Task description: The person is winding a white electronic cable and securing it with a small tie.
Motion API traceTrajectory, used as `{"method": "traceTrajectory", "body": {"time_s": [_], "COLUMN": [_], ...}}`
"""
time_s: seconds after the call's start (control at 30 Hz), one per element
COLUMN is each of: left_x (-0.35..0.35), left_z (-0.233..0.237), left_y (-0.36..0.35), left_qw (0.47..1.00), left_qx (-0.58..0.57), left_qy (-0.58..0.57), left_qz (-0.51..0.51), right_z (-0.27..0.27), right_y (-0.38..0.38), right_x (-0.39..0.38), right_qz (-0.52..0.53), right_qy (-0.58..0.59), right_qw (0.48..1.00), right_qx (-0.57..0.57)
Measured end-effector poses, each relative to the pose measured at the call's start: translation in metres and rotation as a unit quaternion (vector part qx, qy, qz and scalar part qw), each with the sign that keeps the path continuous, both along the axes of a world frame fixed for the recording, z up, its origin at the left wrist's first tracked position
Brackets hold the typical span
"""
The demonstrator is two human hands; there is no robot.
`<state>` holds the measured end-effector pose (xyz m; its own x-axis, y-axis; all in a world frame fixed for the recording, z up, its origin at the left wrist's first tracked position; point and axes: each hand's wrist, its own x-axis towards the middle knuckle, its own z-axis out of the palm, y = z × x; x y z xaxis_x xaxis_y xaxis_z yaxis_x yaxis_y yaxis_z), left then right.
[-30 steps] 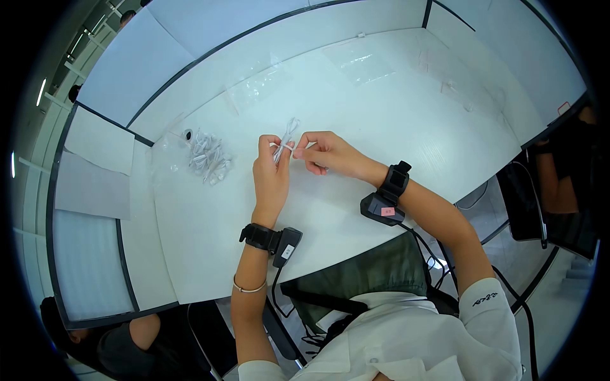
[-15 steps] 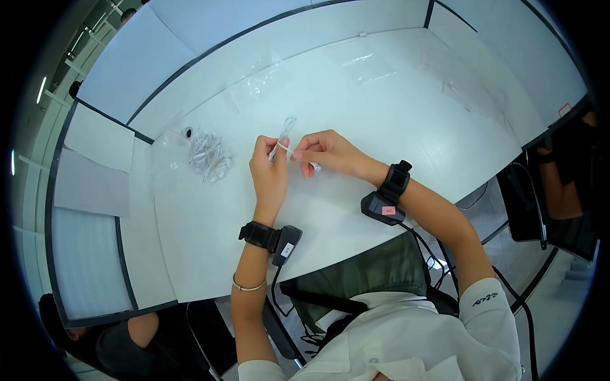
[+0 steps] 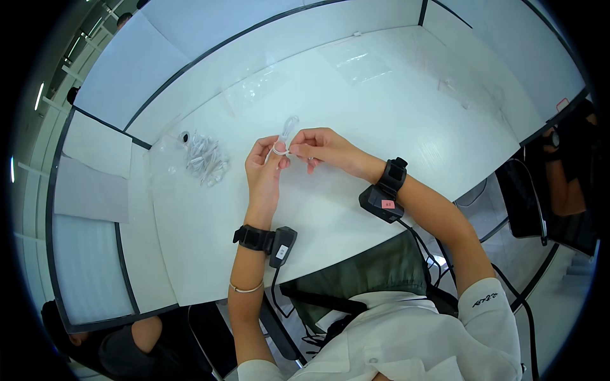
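Note:
Above the white table (image 3: 381,108), my left hand (image 3: 264,168) pinches a coiled white cable (image 3: 284,134) whose loop sticks up past the fingertips. My right hand (image 3: 321,147) meets it from the right, fingertips gripping the cable's loose end at the coil's waist. Both wrists wear black straps with small black devices.
A pile of bundled white cables (image 3: 204,157) lies on clear plastic to the left of my hands. Empty clear bags (image 3: 359,63) rest at the table's far side. Other seated people are at the lower left (image 3: 127,336) and right edge (image 3: 569,171).
Both hands shifted slightly left and nearer to me with the cable. The right fingers moved in closer around the coil's waist.

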<state>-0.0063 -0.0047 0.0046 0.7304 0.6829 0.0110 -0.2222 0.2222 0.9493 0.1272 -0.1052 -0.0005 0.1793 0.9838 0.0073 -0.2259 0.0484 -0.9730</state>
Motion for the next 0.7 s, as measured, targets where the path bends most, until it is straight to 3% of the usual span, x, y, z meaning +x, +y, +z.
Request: {"method": "traceTrajectory", "body": {"time_s": [0.2, 0.33, 0.4, 0.53, 0.7], "left_x": [-0.005, -0.011, -0.01, -0.01, -0.01], "left_z": [-0.004, 0.0, 0.007, 0.008, 0.011], "left_y": [0.01, 0.016, 0.014, 0.016, 0.011], "left_qw": [0.988, 0.97, 0.966, 0.955, 0.941], "left_qx": [-0.02, 0.011, 0.04, 0.065, 0.102], "left_qy": [-0.029, 0.059, 0.084, 0.144, 0.205], "left_qz": [-0.148, -0.237, -0.24, -0.251, -0.248], "right_z": [0.005, 0.003, 0.01, 0.005, 0.0], "right_y": [-0.007, -0.006, -0.008, -0.006, -0.007], "right_x": [0.004, 0.008, 0.009, 0.013, 0.019], "right_qz": [0.02, 0.051, 0.056, 0.042, 0.113], "right_qy": [0.03, 0.017, -0.022, -0.061, -0.088], "right_qw": [0.999, 0.999, 0.997, 0.997, 0.989], "right_qx": [0.014, 0.007, -0.043, -0.027, 0.02]}}
